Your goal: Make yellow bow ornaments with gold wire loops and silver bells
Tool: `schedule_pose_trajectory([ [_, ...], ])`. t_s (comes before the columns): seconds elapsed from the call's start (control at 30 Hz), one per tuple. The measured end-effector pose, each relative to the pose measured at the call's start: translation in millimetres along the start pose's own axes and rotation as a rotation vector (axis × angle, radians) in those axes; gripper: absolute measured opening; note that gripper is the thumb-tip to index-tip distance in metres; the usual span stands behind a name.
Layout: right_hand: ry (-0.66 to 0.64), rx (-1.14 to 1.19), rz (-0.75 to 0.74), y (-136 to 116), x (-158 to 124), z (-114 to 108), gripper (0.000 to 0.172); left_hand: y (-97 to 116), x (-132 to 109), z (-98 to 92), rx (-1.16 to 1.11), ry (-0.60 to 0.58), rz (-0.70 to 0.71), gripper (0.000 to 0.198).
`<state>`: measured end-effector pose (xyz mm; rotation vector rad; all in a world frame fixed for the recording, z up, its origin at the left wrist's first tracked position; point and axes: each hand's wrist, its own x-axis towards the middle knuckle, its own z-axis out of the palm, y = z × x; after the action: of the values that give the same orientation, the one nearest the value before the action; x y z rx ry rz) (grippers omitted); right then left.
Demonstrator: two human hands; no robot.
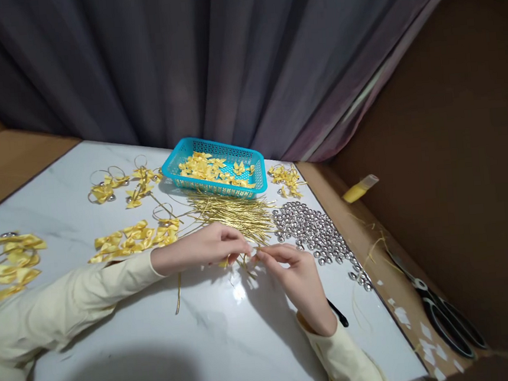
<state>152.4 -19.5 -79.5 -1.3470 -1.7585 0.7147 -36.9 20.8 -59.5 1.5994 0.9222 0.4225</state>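
Observation:
My left hand (205, 248) and my right hand (294, 273) meet fingertip to fingertip over a white marble table (160, 341). Both are pinched closed on a small piece made of gold cord and yellow ribbon (242, 261). A loose end of gold cord (178, 292) trails toward me under my left wrist. Just behind my fingers lies a pile of gold cords (233, 213). A heap of silver bells (315, 232) spreads to the right of my right hand.
A teal basket (215, 185) with yellow bows stands at the back. Loose yellow bows (133, 236) and finished bows on wire loops (11, 259) lie on the left. Black scissors (442, 310) and paper scraps lie on the brown board at right. A dark curtain hangs behind.

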Motion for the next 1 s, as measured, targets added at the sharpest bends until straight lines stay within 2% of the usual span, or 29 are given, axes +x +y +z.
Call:
schedule_pose_trajectory([
  [0.1, -0.036, -0.008, -0.045, 0, -1, 2, 0.014, -1, 1, 2.0, 0.199, 0.082, 0.076, 0.019],
  [0.3, -0.11, -0.05, -0.1, 1, -1, 4, 0.012, -1, -3, 5.5, 0.386, 0.129, 0.127, 0.016],
  [0.47, -0.214, -0.099, -0.117, 1, -2, 6, 0.014, -7, -11, 12.3, 0.696, 0.183, 0.335, 0.017],
  [0.57, -0.267, -0.119, -0.13, 2, -2, 7, 0.015, -9, -16, 16.5, 0.886, 0.132, 0.42, 0.016],
  [0.7, -0.309, -0.142, -0.143, 2, -2, 7, 0.016, -9, -20, 19.0, 1.035, 0.057, 0.45, 0.017],
  [1.0, -0.322, -0.164, -0.162, 1, -4, 9, 0.015, -5, -20, 19.1, 1.138, 0.008, 0.446, 0.012],
])
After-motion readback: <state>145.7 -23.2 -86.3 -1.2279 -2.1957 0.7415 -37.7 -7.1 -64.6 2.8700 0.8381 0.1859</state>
